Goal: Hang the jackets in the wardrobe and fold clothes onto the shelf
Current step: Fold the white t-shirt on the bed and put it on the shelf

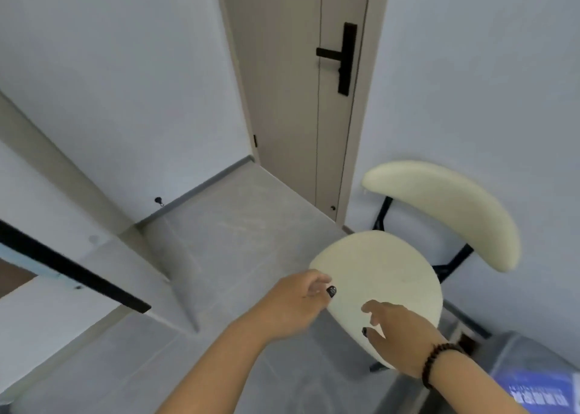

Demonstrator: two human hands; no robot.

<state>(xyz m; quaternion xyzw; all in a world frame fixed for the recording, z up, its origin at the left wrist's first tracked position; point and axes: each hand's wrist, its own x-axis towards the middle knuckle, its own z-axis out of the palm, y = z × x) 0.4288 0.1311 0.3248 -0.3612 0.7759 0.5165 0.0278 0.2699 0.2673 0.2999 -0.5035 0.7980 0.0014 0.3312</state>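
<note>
Cream chair (pixel 392 275), both hands over seat, nothing held

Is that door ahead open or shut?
Shut: the door sits flush in its frame, with its black handle level and no gap visible.

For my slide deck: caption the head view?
Both hands reach over an empty cream chair beside a closed door.
</note>
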